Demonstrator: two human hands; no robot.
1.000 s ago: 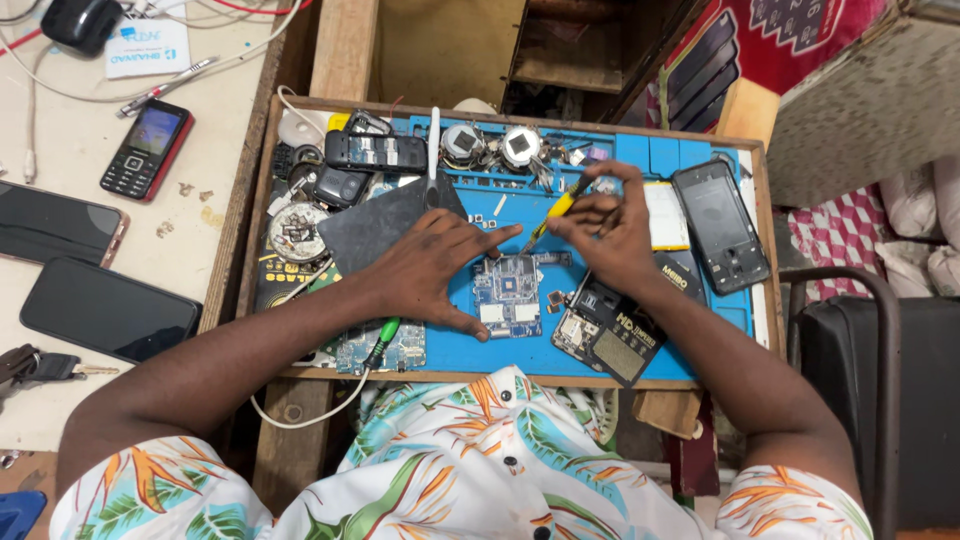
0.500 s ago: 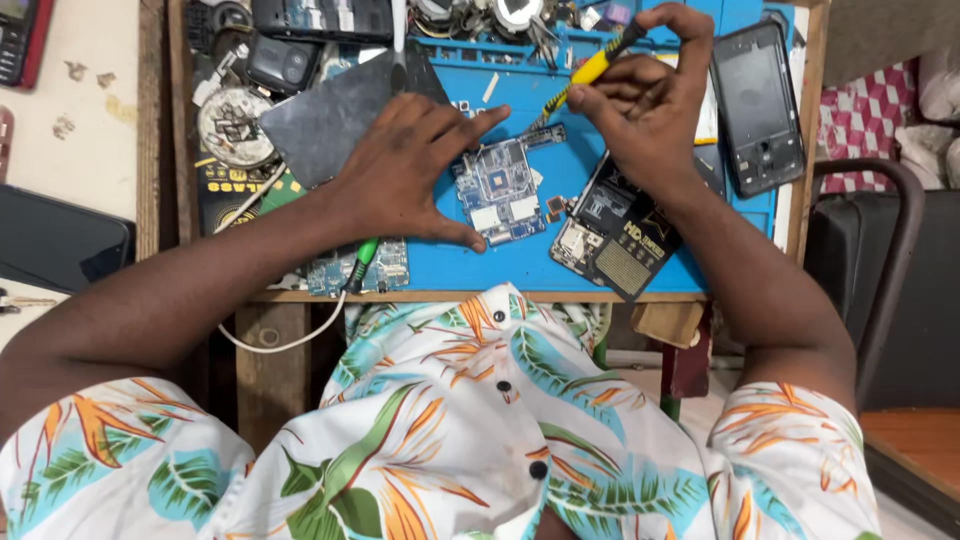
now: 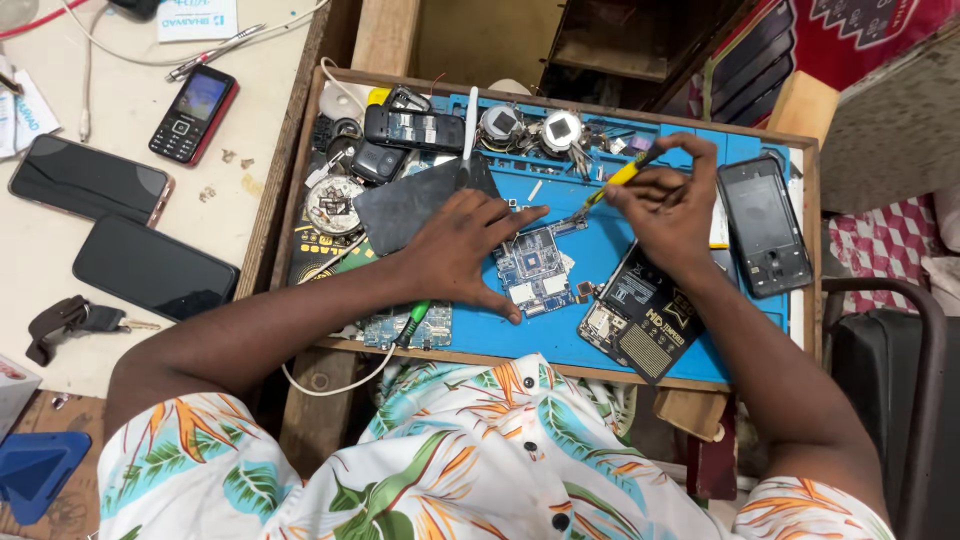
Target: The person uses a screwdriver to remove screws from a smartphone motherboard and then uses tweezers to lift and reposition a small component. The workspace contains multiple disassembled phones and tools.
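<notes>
From the head camera, the left hand lay spread flat, its fingers pinning a small circuit board on the blue mat. The right hand pinched a yellow screwdriver, tip at the board's far edge.

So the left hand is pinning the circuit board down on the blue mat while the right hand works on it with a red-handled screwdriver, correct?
Not quite: the screwdriver in the right hand has a yellow handle, not red, as the head view shows. The rest holds: the left hand pins the circuit board on the blue mat.
</notes>
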